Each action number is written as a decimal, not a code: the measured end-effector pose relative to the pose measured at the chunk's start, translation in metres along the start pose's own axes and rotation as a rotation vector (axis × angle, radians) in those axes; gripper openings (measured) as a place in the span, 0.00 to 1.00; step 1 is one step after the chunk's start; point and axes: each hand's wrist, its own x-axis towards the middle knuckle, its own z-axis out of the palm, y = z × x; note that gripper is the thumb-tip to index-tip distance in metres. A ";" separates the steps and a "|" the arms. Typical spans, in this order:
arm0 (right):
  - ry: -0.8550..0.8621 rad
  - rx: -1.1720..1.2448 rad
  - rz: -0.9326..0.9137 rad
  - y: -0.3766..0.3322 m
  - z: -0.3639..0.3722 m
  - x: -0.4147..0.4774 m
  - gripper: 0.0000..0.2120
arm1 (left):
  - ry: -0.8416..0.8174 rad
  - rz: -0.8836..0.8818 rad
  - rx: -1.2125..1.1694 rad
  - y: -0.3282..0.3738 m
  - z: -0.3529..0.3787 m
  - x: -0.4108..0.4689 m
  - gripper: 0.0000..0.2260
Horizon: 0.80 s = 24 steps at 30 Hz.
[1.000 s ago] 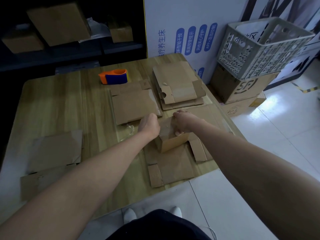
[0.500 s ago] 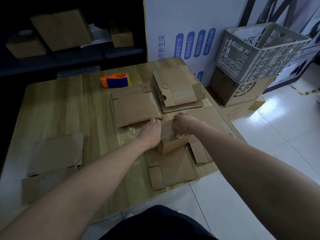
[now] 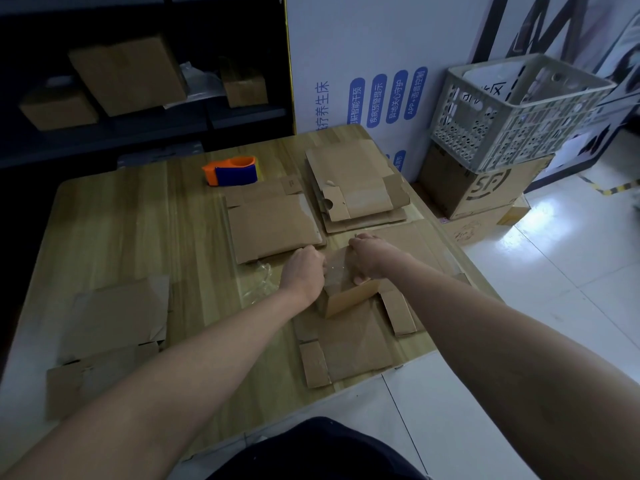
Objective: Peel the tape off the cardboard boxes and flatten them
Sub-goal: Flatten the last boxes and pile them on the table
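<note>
While the box (image 3: 349, 297) stands mid-frame on the counter (image 3: 138, 220), the right hand (image 3: 372, 258) curls its grip over the top edge (thumb showing); the left hand (image 3: 304, 271) sits against its left side, its grip impossible to tell.

My two forearms bare as far as they show, left hand (image 3: 304, 271) and right hand (image 3: 372, 258) bare too, dark garment (image 3: 311, 452) on me, plain, smooth, rounded, below the tabletop's near edge.
</note>
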 end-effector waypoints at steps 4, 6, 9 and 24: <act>-0.001 -0.007 0.002 -0.001 0.000 0.001 0.37 | -0.040 -0.122 -0.054 0.004 -0.006 0.008 0.06; 0.002 0.009 0.000 -0.001 0.000 0.000 0.36 | -0.046 -0.121 -0.026 0.007 -0.006 0.008 0.07; 0.001 0.019 -0.007 0.000 0.000 0.001 0.35 | -0.031 -0.044 0.080 0.010 -0.004 0.006 0.07; -0.018 -0.028 -0.012 0.000 0.000 0.008 0.36 | -0.226 0.135 0.154 -0.006 -0.010 0.016 0.09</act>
